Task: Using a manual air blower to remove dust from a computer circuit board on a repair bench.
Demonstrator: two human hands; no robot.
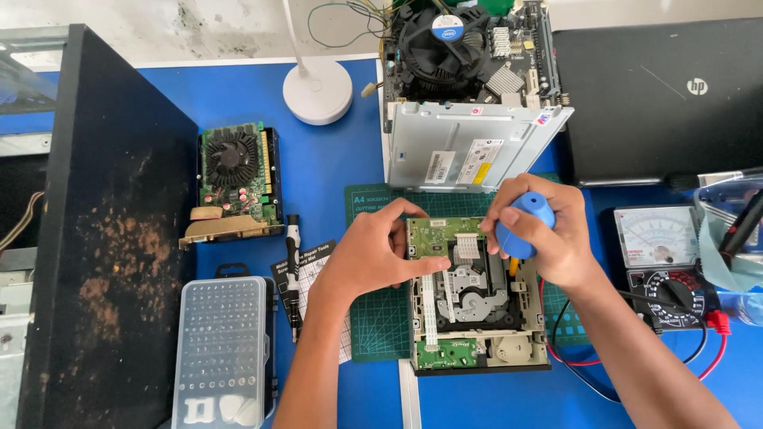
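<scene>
Head view: opened optical drive (477, 294) on the green mat (381, 318). Left hand (369, 254) pinches the drive's left edge; right hand (548, 234) is clamped on a blue blower (522, 222) above the drive's top right. The exposed board looks fragile, so grip the stiff frame edges.

**Opened optical drive and blue air-blower bulb**

The optical drive (475, 295) lay flat on the green cutting mat, its cover off, exposing a green circuit board, white ribbon cables, a central spindle and the metal laser sled. Its front edge faced the viewer. The blue rubber air-blower bulb (524, 225) was held above the drive's upper right corner, its nozzle pointing down into the mechanism.
</scene>
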